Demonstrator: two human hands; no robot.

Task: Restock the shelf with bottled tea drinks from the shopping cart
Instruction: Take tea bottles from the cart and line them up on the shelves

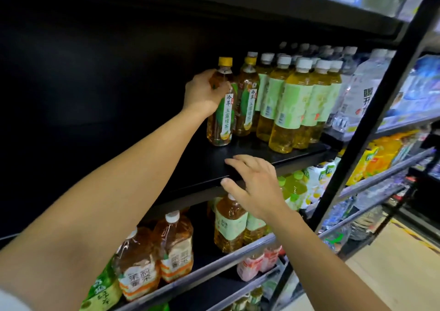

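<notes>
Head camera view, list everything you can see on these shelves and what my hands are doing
Yellow-cap tea bottle: two, amber, left end of the row on the black shelf.
White-cap tea bottles: several rows, yellow-green, right of those.
Water bottles: several, clear, far right.
Large tea bottles: two, amber with orange labels, shelf below, left.
Green-label bottles: two or more, amber, shelf below, middle.
Pink bottles: a few, lower shelf.
Left hand: grips the front yellow-cap bottle's shoulder.
Right hand: fingers spread, at the black shelf's front edge.
</notes>
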